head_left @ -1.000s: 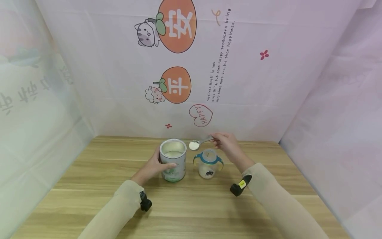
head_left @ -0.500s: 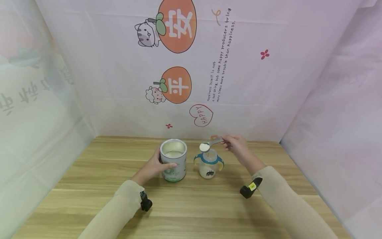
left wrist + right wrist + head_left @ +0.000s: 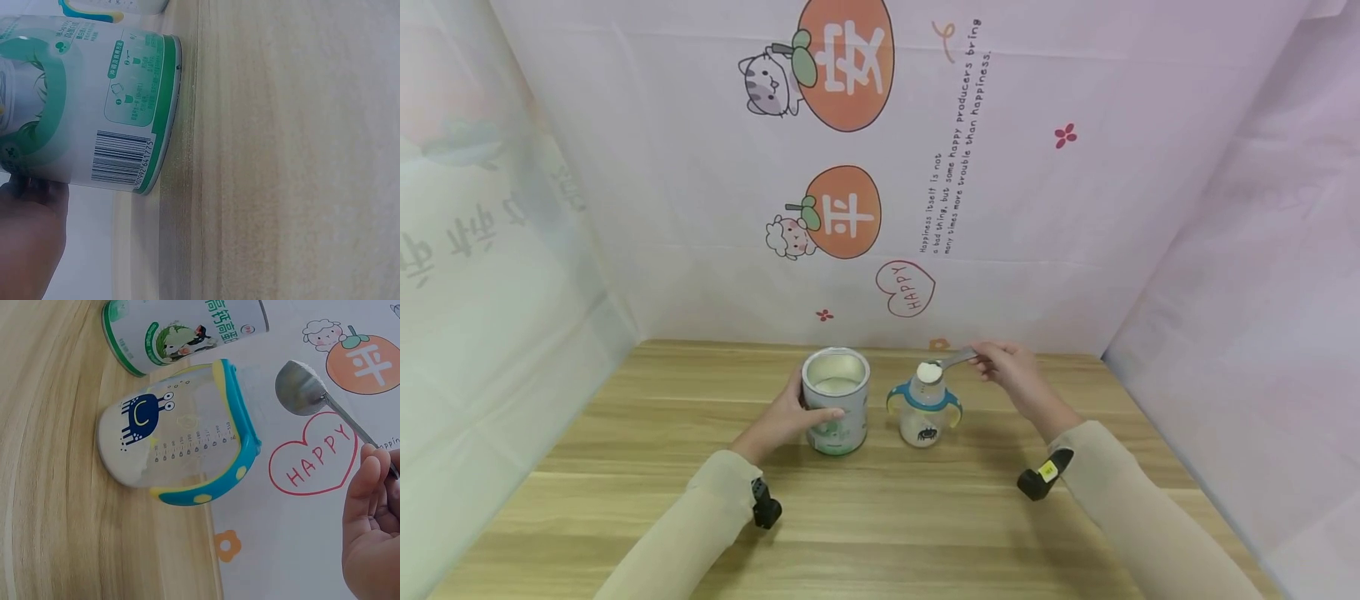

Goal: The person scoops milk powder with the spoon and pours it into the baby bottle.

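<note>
My left hand (image 3: pixel 790 421) grips the side of an uncovered milk powder can (image 3: pixel 838 417), thumb across its front. Pale powder shows inside the can. Pinched by its handle in my right hand (image 3: pixel 1011 373) is a metal measuring spoon (image 3: pixel 301 389) heaped with white powder (image 3: pixel 928 372). The spoon's bowl is right over the mouth of a clear baby bottle (image 3: pixel 919 425) with a blue and yellow two-handled collar (image 3: pixel 240 412). White powder (image 3: pixel 122 453) lies in the bottle's bottom. In the left wrist view the can's barcode side (image 3: pixel 119 125) faces the camera.
Can and bottle stand upright, side by side, on a wood-grain table (image 3: pixel 865 525). A printed white cloth (image 3: pixel 1037 250) hangs behind the table's back edge, with more cloth at both sides. Each sleeve carries a black wrist camera (image 3: pixel 1045 475).
My right hand has moved to the right, bringing the loaded spoon from between can and bottle to over the bottle's mouth. My left hand and the can have stayed put.
</note>
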`<state>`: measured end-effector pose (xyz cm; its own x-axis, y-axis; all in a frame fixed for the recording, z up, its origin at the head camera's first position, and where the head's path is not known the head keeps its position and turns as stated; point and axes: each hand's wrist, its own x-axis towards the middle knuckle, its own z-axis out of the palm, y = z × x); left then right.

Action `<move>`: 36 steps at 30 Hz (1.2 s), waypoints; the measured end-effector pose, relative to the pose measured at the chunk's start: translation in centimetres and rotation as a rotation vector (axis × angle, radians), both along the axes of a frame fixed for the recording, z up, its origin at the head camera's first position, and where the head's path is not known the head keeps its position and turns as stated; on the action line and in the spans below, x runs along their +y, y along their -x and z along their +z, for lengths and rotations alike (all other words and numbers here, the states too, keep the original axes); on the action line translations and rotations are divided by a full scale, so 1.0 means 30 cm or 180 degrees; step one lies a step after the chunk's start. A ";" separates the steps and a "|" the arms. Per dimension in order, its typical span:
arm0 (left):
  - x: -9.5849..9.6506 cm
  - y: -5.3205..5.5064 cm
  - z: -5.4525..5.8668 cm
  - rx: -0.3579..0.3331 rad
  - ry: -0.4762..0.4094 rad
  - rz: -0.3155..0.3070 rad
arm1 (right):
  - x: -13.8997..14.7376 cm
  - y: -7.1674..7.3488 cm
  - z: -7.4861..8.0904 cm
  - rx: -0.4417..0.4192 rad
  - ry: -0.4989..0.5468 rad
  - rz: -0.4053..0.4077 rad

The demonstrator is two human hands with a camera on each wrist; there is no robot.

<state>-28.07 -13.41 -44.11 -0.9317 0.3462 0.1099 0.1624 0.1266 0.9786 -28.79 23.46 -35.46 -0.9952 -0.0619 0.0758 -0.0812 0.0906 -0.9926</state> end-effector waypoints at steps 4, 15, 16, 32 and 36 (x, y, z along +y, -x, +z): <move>-0.002 0.000 -0.002 0.0000 -0.0022 -0.0015 | 0.006 0.000 -0.008 0.0066 -0.0175 -0.0001; -0.001 -0.004 0.002 0.0017 -0.0025 -0.0029 | 0.010 -0.010 -0.015 0.0309 -0.0536 -0.0008; -0.001 -0.004 0.002 0.0010 -0.0022 -0.0026 | 0.011 -0.010 -0.015 0.0320 -0.0570 -0.0005; 0.001 -0.006 0.010 -0.0033 0.0059 0.0027 | -0.005 -0.024 -0.023 0.0604 -0.1055 -0.0042; 0.000 -0.005 0.006 -0.0013 0.0032 0.0009 | -0.019 -0.035 -0.024 0.0787 -0.1175 -0.0060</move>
